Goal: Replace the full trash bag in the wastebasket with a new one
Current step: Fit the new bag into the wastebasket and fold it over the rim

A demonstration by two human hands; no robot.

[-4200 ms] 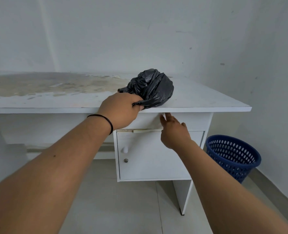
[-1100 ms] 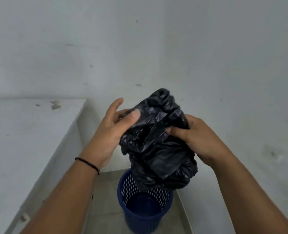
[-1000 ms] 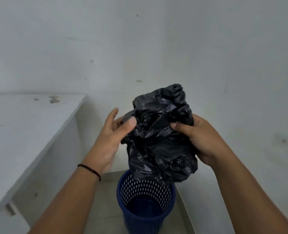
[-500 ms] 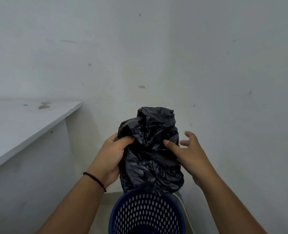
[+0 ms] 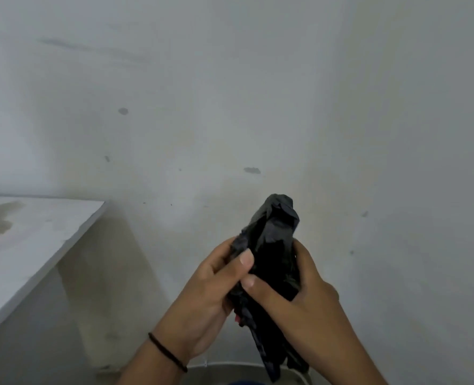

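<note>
One black trash bag (image 5: 272, 245), crumpled into a tall bunch, is held upright in front of a pale wall (image 5: 230, 107), gripped between two hands. The left hand (image 5: 213, 290) curls around its left side with the thumb pressed across the plastic; the right hand (image 5: 297, 295) wraps the right side, its thumb pinching the bag just below the left thumb. The top of the bag sticks up above both hands, and a narrower tail hangs down below them between the wrists. One thin dark band (image 5: 168, 352) circles the left wrist. Directly below the hands, at the bottom edge, a sliver of blue shows that may be the wastebasket (image 5: 244, 382), too little to tell more. Well to the left of the left hand stands one white desk (image 5: 30, 245) with a few brownish stains on its top.
</note>
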